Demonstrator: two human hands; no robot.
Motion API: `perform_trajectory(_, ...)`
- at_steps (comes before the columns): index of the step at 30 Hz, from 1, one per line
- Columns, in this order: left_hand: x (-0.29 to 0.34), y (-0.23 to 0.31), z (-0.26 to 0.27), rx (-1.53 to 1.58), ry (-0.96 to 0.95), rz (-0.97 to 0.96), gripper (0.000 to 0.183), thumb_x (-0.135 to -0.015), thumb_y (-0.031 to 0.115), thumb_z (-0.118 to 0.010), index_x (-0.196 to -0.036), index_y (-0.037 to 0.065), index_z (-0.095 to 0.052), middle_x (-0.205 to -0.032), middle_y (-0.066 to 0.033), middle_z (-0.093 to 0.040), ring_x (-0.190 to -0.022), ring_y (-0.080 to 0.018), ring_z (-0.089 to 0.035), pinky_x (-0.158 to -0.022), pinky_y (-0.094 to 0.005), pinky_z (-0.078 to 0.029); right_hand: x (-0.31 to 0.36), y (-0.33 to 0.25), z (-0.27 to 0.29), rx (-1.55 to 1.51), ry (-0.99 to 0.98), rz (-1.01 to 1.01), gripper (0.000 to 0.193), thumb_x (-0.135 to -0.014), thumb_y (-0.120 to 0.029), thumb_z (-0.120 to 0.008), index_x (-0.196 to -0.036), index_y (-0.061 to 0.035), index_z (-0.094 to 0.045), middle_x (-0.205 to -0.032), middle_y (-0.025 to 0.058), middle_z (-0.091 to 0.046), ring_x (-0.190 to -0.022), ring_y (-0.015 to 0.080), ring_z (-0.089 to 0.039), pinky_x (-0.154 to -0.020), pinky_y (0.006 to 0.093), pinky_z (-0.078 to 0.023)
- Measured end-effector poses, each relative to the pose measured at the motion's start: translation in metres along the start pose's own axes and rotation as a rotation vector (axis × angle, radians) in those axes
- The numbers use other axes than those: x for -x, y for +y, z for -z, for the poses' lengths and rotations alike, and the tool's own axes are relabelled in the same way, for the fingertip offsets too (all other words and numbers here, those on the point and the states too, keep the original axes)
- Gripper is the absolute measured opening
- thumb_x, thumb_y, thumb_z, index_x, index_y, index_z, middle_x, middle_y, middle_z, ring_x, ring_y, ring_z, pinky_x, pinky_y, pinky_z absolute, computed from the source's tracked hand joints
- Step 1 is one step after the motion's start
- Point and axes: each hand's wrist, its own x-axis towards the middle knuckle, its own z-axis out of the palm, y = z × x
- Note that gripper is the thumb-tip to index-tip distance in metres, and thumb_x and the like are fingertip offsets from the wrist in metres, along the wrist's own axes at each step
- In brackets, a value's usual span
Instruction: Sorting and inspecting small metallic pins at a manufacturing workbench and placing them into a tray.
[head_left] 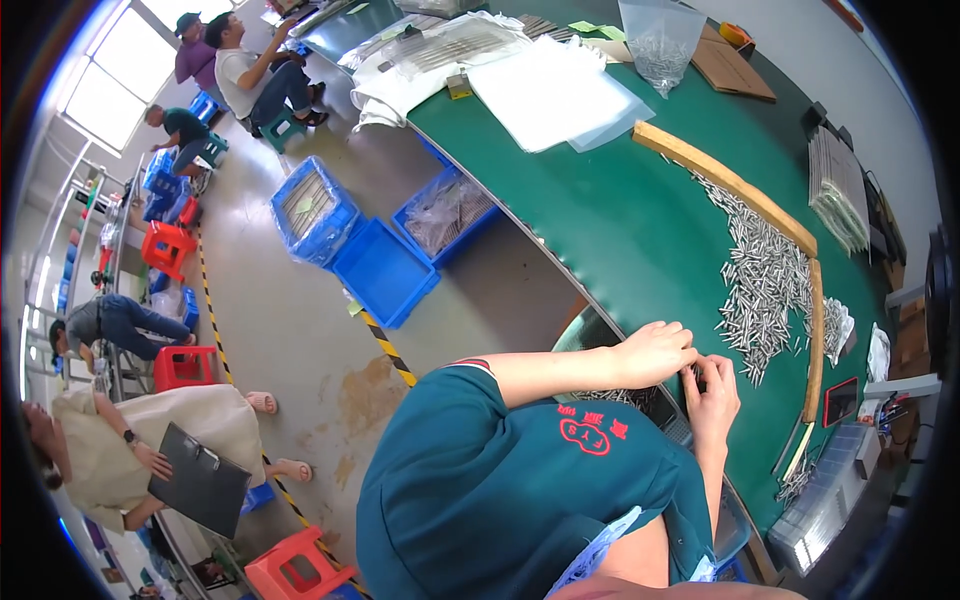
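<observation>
My left hand and my right hand meet at the near edge of the green table. Both have curled fingers, with the fingertips pinched close together. Whatever they hold is too small or hidden to make out. Beyond them on the tabletop lies a large heap of small, slim silver metal pins. Two wooden strips, one farther and one nearer, border the heap. Below my hands, partly covered by my left forearm, more metal pieces lie in a container.
White sheets and a clear bag of metal parts rest at the table's far end. Clear plastic cases stand at the right. Blue crates sit on the floor at left. A person with a clipboard and other people are farther left.
</observation>
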Motion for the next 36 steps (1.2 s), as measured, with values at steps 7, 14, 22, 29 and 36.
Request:
perform_trajectory(7,0.002,0.000,0.000,0.012,0.025,-0.029,0.013,-0.072,0.011,-0.057,-0.084,0.006,-0.060,-0.084,-0.0050,-0.053,-0.083,-0.0220,-0.053,-0.070,-0.0338,-0.044,0.000,0.006,-0.006,0.072,0.074,0.142,0.024,-0.070,-0.020,-0.073,-0.091,-0.0114,-0.064,-0.085,0.0027,-0.053,-0.073,0.0195,-0.056,-0.057,0.0314,-0.046)
perform_trajectory(14,0.006,0.000,0.000,0.028,0.059,0.015,0.013,-0.074,0.011,-0.056,-0.086,0.007,-0.060,-0.085,-0.0037,-0.054,-0.084,-0.0210,-0.053,-0.072,-0.0328,-0.044,0.000,0.006,-0.009,0.110,0.100,0.178,0.022,-0.072,-0.020,-0.071,-0.091,-0.0127,-0.064,-0.084,0.0029,-0.053,-0.076,0.0197,-0.056,-0.057,0.0318,-0.047)
perform_trajectory(22,0.007,0.001,0.002,0.008,0.039,-0.013,0.016,-0.074,0.012,-0.056,-0.089,0.009,-0.060,-0.084,-0.0028,-0.053,-0.084,-0.0194,-0.052,-0.072,-0.0309,-0.043,0.001,0.008,-0.009,0.091,0.097,0.184,0.023,-0.072,-0.018,-0.071,-0.092,-0.0119,-0.064,-0.085,0.0039,-0.053,-0.077,0.0206,-0.056,-0.058,0.0317,-0.047)
perform_trajectory(29,0.003,0.002,0.005,0.033,-0.011,0.006,0.015,-0.074,0.011,-0.056,-0.088,0.009,-0.061,-0.089,-0.0034,-0.053,-0.087,-0.0201,-0.052,-0.074,-0.0320,-0.043,0.003,-0.002,0.012,-0.028,0.005,0.056,0.040,-0.070,-0.015,-0.073,-0.108,-0.0104,-0.060,-0.095,0.0060,-0.057,-0.078,0.0197,-0.058,-0.064,0.0308,-0.049)
perform_trajectory(36,0.002,0.003,0.008,0.026,-0.098,-0.017,0.019,-0.072,0.006,-0.057,-0.090,0.009,-0.062,-0.093,-0.0037,-0.053,-0.092,-0.0214,-0.051,-0.077,-0.0333,-0.043,0.005,0.003,0.017,-0.143,-0.113,-0.023,0.037,-0.074,-0.005,-0.068,-0.110,-0.0060,-0.059,-0.099,0.0081,-0.057,-0.079,0.0195,-0.060,-0.069,0.0307,-0.049)
